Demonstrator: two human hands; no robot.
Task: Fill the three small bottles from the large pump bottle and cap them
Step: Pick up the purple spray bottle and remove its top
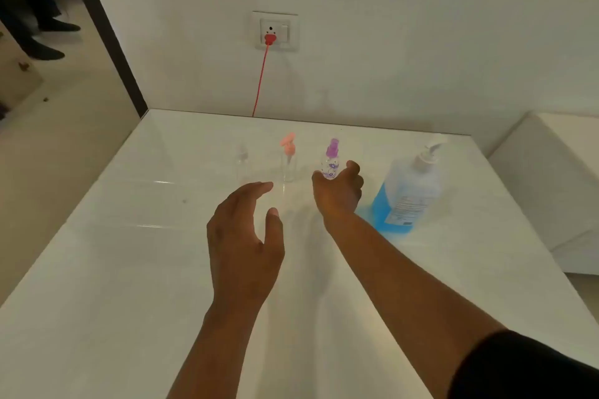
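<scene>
Your right hand (338, 186) grips the purple-capped spray bottle (331, 162) on the white table (129, 269), beside the large pump bottle (410, 185); your left hand (241, 243) hovers with fingers relaxed, holding nothing.

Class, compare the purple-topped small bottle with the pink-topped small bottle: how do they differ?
The purple-topped bottle has a floral print; the pink-topped bottle has a plain clear body. The right hand grips the purple-topped one; the pink-topped one stands untouched. Both are small, upright and capped on the white table.
</scene>
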